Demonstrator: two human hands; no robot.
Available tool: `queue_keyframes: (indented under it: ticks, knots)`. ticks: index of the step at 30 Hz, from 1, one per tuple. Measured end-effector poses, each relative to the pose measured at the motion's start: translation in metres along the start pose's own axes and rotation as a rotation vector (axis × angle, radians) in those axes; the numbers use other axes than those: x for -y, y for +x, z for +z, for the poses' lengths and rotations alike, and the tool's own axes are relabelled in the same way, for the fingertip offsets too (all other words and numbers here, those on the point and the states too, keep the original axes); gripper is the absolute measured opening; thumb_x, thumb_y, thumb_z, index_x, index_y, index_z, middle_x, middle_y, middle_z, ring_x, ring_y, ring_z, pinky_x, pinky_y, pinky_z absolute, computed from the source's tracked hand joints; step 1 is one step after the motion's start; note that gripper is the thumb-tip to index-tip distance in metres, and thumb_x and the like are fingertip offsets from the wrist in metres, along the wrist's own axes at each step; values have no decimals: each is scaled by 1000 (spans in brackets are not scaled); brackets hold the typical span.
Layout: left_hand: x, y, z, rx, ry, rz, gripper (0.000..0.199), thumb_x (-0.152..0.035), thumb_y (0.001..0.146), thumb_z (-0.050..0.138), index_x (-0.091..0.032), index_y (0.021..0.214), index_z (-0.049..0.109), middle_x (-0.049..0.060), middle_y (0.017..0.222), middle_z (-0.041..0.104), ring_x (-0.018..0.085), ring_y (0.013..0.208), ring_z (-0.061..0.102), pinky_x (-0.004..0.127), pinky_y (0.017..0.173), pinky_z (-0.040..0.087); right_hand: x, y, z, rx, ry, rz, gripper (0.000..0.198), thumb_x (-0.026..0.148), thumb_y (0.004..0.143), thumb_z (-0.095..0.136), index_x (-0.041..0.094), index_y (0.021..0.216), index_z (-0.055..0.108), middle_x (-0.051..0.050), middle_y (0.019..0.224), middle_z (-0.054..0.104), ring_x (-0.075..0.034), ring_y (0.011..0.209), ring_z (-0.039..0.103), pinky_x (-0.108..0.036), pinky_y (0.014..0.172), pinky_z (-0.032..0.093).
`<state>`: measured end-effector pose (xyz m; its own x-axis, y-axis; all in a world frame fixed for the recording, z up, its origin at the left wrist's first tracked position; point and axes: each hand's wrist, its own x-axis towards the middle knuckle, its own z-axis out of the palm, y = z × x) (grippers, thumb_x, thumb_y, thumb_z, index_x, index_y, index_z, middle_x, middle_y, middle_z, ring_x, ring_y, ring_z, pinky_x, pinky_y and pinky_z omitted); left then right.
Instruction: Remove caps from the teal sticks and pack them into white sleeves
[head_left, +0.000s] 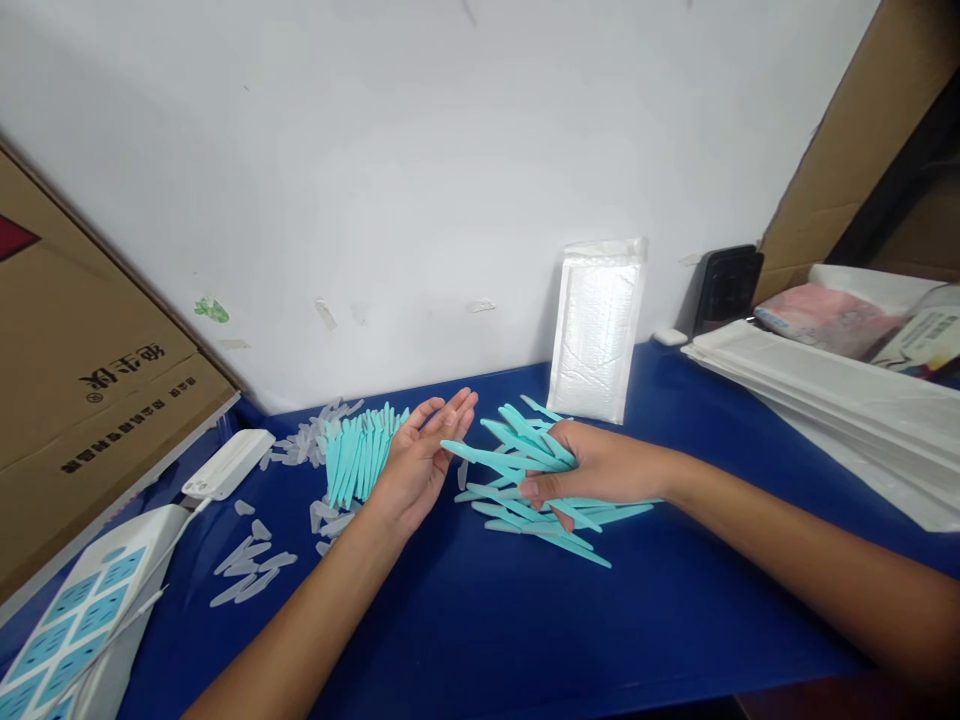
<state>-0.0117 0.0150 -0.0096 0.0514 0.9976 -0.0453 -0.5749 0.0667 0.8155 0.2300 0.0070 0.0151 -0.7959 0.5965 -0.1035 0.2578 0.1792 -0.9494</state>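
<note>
From where I stand, the right hand (600,462) is curled partway round a loose bunch of teal sticks (525,448), its thumb pressed over them and their ends fanning out toward the other hand. More loose sticks (577,545) lie on the tabletop (480,630) beneath and in front of that hand, pointing several ways. The left hand (420,470) is open, palm turned toward the bunch, fingers stretched out and close together, with nothing I can see in its grasp. One stick's tip reaches right up near its fingers; whether they touch, I can't tell. Just left of the left hand stands a tight row of sticks (356,460), side by side, with clear caps (304,440) heaped beyond it and more caps (251,568) scattered further left. A white pouch (600,330) leans upright on the wall (420,180) behind the right hand, and a stack of envelopes (825,400) lies well to that hand's right.
</note>
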Motion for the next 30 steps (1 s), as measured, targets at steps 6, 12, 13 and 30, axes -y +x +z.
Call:
queue_keyframes:
  ticks: [6, 12, 13, 30]
  knots:
    - [1, -4, 2, 30, 64, 9, 30, -2, 85, 77, -18, 101, 57, 15, 134, 71, 24, 131, 65, 29, 109, 55, 2, 1, 1, -32, 3, -4, 44, 64, 88, 70, 21, 84, 76, 0, 64, 71, -23, 72, 69, -36, 88, 53]
    - [-1, -1, -3, 76, 97, 55, 32, 0, 82, 78, -17, 100, 58, 15, 136, 70, 25, 134, 62, 30, 111, 53, 0, -1, 2, -176, 20, 43, 44, 65, 85, 73, 22, 77, 74, -1, 62, 71, -26, 88, 73, -38, 96, 51]
    - [-2, -1, -3, 78, 109, 62, 32, -1, 81, 79, -17, 100, 58, 15, 137, 70, 26, 134, 62, 31, 112, 52, -1, -1, 1, -204, 12, 57, 45, 65, 85, 73, 22, 73, 72, -2, 62, 71, -27, 93, 74, -38, 99, 50]
    - [4, -5, 0, 131, 190, 102, 33, -14, 78, 86, -17, 98, 60, 14, 138, 69, 29, 140, 56, 43, 123, 39, -6, 1, -1, -274, -45, -66, 48, 56, 91, 71, 21, 59, 68, -2, 58, 68, -25, 91, 75, -35, 96, 52]
